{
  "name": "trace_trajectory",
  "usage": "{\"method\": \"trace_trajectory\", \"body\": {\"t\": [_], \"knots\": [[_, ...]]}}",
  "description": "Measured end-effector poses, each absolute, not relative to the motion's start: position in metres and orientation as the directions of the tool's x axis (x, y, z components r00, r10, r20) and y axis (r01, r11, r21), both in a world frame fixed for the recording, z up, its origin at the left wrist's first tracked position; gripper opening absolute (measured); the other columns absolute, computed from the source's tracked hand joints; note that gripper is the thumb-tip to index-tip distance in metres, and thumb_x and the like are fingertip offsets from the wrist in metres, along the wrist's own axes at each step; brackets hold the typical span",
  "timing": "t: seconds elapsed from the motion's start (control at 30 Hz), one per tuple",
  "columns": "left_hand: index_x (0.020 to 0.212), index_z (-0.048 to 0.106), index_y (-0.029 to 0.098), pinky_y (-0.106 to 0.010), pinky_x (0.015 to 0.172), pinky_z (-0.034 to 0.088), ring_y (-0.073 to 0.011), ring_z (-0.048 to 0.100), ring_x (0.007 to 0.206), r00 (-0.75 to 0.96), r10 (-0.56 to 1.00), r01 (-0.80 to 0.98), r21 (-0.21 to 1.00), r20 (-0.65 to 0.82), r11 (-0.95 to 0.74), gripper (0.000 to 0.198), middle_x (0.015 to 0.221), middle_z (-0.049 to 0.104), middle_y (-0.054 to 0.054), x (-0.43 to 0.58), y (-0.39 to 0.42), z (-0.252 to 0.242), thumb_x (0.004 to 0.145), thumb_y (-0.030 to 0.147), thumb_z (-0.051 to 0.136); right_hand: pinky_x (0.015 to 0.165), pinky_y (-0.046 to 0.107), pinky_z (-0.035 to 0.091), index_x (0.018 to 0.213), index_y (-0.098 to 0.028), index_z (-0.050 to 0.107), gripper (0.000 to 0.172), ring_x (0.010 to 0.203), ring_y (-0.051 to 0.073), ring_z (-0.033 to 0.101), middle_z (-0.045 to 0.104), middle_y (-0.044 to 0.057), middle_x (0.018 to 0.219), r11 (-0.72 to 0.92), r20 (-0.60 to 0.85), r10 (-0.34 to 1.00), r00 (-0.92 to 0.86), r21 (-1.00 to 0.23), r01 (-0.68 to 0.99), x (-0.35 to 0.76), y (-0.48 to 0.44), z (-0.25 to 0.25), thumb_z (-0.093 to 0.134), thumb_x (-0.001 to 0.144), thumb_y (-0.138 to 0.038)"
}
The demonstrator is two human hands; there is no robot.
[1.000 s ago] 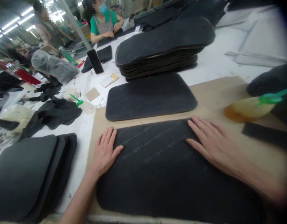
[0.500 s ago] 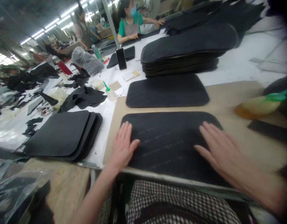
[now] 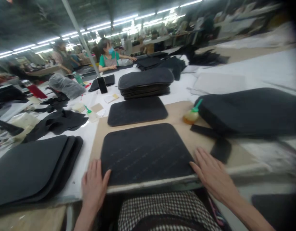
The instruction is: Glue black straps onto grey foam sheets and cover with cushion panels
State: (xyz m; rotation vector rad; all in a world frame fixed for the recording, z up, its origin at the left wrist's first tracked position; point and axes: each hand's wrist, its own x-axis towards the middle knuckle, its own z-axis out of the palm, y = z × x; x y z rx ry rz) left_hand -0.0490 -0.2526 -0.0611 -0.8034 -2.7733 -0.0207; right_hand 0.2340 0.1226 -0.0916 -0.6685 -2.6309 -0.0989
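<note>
My L hand (image 3: 94, 184) & R hand (image 3: 214, 175), thumbs spread wide, gripping nothing, flank the near corners of the blk panel (image 3: 145, 152), lying flat on tan board (image 3: 178, 110) nr table edge (image 3: 152, 184), prob. so both sides get steadied evenly w/o creasing.

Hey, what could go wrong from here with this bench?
The front panel lies at the near edge of the table, so it could slip off if pulled closer. The amber bottle stands by the right pile; a sweep of the right hand might tip it. The left pile is staggered and could slide if bumped.
</note>
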Motion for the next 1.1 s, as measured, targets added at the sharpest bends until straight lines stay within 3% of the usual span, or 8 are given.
{"method": "trace_trajectory", "body": {"t": [0.13, 0.27, 0.47, 0.57, 0.67, 0.77, 1.0, 1.1], "knots": [[0.129, 0.058, 0.01, -0.057, 0.112, 0.033, -0.0335, 0.029, 0.147, -0.861, 0.403, 0.426, 0.006, 0.31, 0.905, 0.057, 0.157, 0.037, -0.022, -0.062, -0.264, -0.067, 0.099, 0.049, 0.03, 0.093, 0.043, 0.049, 0.121, -0.014, 0.063, 0.044, 0.113, 0.029, 0.06, 0.064, 0.016, 0.125, 0.808, 0.351, 0.566, -0.746, -0.056, 0.587, 0.22, 0.134, -0.07, 0.034, 0.103, -0.041], [0.108, 0.067, 0.011, -0.054, 0.113, 0.035, -0.0356, 0.036, 0.143, -0.88, 0.354, 0.393, 0.066, 0.316, 0.917, 0.057, 0.149, 0.044, -0.023, -0.074, -0.257, -0.07, 0.095, 0.056, 0.035, 0.074, 0.034, 0.051, 0.099, -0.02, 0.066, 0.032, 0.093, 0.025, 0.063, 0.066, 0.01, 0.099, 0.743, 0.27, 0.661, -0.7, -0.105, 0.661, 0.195, 0.126, -0.047, 0.041, 0.101, -0.039], [0.101, 0.072, 0.013, -0.052, 0.102, 0.045, -0.0385, 0.052, 0.127, -0.947, 0.246, 0.274, 0.12, 0.206, 0.954, 0.063, 0.133, 0.056, -0.021, -0.084, -0.241, -0.065, 0.092, 0.062, 0.034, 0.068, 0.034, 0.052, 0.096, -0.017, 0.062, 0.025, 0.092, 0.027, 0.066, 0.066, 0.013, 0.095, 0.686, 0.262, 0.716, -0.647, -0.097, 0.721, 0.174, 0.108, -0.042, 0.047, 0.1, -0.037], [0.095, 0.075, 0.017, -0.051, 0.096, 0.048, -0.0395, 0.057, 0.12, -0.972, 0.205, 0.22, 0.132, 0.117, 0.967, 0.065, 0.129, 0.06, -0.019, -0.088, -0.237, -0.06, 0.091, 0.065, 0.032, 0.066, 0.034, 0.051, 0.091, -0.017, 0.062, 0.031, 0.088, 0.028, 0.068, 0.068, 0.013, 0.093, 0.604, 0.154, 0.796, -0.585, -0.175, 0.777, 0.167, 0.118, -0.045, 0.048, 0.099, -0.043], [0.096, 0.076, 0.019, -0.05, 0.1, 0.046, -0.0389, 0.055, 0.123, -0.985, 0.153, 0.164, 0.143, 0.085, 0.976, 0.063, 0.136, 0.057, -0.018, -0.089, -0.235, -0.056, 0.089, 0.066, 0.034, 0.064, 0.035, 0.05, 0.084, -0.019, 0.063, 0.041, 0.084, 0.027, 0.07, 0.07, 0.01, 0.093, 0.517, -0.012, 0.841, -0.541, -0.274, 0.811, 0.162, 0.133, -0.045, 0.045, 0.098, -0.053], [0.098, 0.076, 0.018, -0.049, 0.104, 0.043, -0.0382, 0.052, 0.129, -0.99, 0.115, 0.127, 0.168, 0.081, 0.978, 0.061, 0.143, 0.053, -0.017, -0.089, -0.233, -0.055, 0.088, 0.064, 0.038, 0.066, 0.038, 0.048, 0.079, -0.021, 0.062, 0.047, 0.085, 0.029, 0.07, 0.071, 0.009, 0.091, 0.492, -0.085, 0.837, -0.54, -0.314, 0.812, 0.159, 0.142, -0.043, 0.043, 0.096, -0.06], [0.1, 0.075, 0.017, -0.05, 0.107, 0.039, -0.039, 0.047, 0.133, -0.994, 0.084, 0.098, 0.206, 0.076, 0.974, 0.055, 0.146, 0.05, -0.018, -0.085, -0.23, -0.051, 0.087, 0.061, 0.043, 0.066, 0.039, 0.045, 0.079, -0.023, 0.053, 0.042, 0.083, 0.032, 0.069, 0.07, 0.01, 0.087, 0.505, -0.049, 0.827, -0.56, -0.371, 0.779, 0.156, 0.146, -0.05, 0.043, 0.092, -0.062], [0.101, 0.074, 0.015, -0.052, 0.107, 0.038, -0.0405, 0.045, 0.133, -0.993, 0.073, 0.091, 0.217, 0.091, 0.972, 0.057, 0.148, 0.046, -0.02, -0.08, -0.228, -0.05, 0.089, 0.06, 0.041, 0.064, 0.038, 0.046, 0.083, -0.024, 0.05, 0.037, 0.075, 0.03, 0.069, 0.069, 0.007, 0.077, 0.465, -0.059, 0.82, -0.569, -0.508, 0.725, 0.154, 0.151, -0.06, 0.052, 0.086, -0.061]]}}
